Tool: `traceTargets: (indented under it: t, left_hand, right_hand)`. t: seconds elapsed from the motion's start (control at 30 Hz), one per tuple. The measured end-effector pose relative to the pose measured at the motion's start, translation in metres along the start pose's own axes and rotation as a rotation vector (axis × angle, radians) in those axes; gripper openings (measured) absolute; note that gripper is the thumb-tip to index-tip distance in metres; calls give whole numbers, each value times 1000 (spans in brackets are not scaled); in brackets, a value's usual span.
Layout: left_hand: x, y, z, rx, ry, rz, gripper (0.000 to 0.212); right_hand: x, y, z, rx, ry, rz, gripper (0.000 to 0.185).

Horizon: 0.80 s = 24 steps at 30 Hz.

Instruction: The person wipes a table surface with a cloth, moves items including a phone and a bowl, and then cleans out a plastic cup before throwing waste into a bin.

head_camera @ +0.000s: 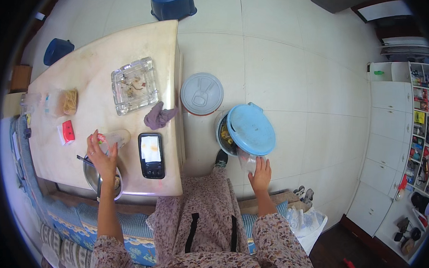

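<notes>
My left hand (103, 158) has its fingers around the near end of a translucent plastic cup (120, 137) that lies tilted above a metal bowl (90, 175). Over the floor, my right hand (262, 173) holds a clear plastic container (247, 160) at the side of a trash bin (220, 134). The bin's light blue lid (252, 130) is tipped partly aside, and yellowish waste shows inside. Dark sticks, perhaps chopsticks, rest across the bowl. A black device (151, 169) with a pale paper or screen on top lies near the table's edge.
On the marble-look table (95, 75) are a glass ashtray (134, 85), a purple cloth (158, 116), a red-and-white packet (67, 132) and a bag of yellow sticks (70, 102). A grey round stool or canister (202, 94) stands beside the bin. Blue plastic stools (173, 6) stand beyond.
</notes>
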<state>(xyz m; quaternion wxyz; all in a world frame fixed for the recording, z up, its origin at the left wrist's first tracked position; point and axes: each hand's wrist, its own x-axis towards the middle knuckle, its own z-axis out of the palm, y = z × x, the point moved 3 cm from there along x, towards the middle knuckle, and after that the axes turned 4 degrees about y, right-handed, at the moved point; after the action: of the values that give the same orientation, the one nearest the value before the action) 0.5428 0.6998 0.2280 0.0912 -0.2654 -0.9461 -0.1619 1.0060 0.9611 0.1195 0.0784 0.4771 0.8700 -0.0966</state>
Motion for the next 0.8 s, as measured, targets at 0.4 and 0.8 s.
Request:
traceTargets:
  t: [0.4, 0.8]
  left_hand:
    - [25, -9, -49, -330, -126, 40, 76]
    - [-27, 125, -209, -504, -288, 283, 80]
  right_hand:
    - [-165, 3, -61, 555, 366, 366, 72]
    - [-142, -80, -183, 2061, -152, 589, 47]
